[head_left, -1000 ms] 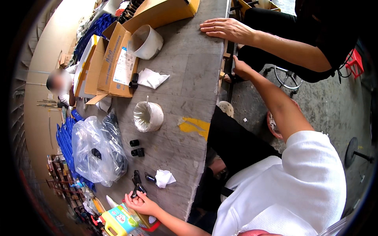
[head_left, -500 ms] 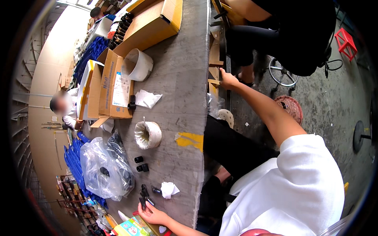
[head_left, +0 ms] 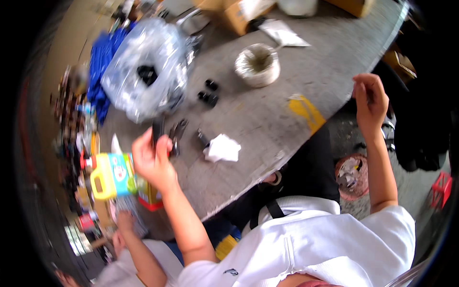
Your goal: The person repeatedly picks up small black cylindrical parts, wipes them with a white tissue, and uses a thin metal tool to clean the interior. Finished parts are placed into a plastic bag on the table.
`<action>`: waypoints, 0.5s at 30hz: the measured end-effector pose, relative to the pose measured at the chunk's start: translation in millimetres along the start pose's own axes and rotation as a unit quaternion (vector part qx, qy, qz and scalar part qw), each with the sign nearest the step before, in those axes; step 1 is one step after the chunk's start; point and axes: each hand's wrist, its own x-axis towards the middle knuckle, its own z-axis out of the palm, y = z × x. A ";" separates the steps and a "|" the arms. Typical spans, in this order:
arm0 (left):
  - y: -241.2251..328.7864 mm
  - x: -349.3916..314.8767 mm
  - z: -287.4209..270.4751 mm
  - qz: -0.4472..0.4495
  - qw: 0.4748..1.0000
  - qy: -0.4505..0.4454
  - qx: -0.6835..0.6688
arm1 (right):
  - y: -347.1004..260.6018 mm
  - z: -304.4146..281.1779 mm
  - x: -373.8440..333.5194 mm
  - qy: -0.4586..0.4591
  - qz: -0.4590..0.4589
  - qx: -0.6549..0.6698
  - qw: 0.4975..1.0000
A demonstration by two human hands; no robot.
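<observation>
My left hand (head_left: 154, 160) is raised over the table and closed on a short black cylindrical part (head_left: 158, 129), pinched between thumb and fingers. Beside it several black parts (head_left: 178, 134) lie together on the table. A crumpled white tissue (head_left: 223, 148) lies to their right, against another small black piece (head_left: 202, 137). My right hand (head_left: 371, 100) is off the table's right edge, its fingers curled in and slightly blurred; whether anything small is in them is hidden. Two black fittings (head_left: 208, 98) stand farther back, near a white round container (head_left: 258, 67) lined with plastic.
A clear plastic bag (head_left: 143, 71) with black parts sits at the far left. A yellow jug (head_left: 112, 177) stands left of my left hand. Cardboard boxes (head_left: 229, 14) are at the back. Another person's arm (head_left: 143, 256) is at lower left; a red stool (head_left: 441, 190) stands at far right.
The view has turned toward the left. My left hand has lifted from the table with the black part. My right hand has drawn back from the drawer-like space under the table edge.
</observation>
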 end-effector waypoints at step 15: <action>1.0 16.6 25.2 -0.185 0.923 0.042 -0.334 | -106.8 151.6 0.2 -0.359 -0.276 -0.121 0.884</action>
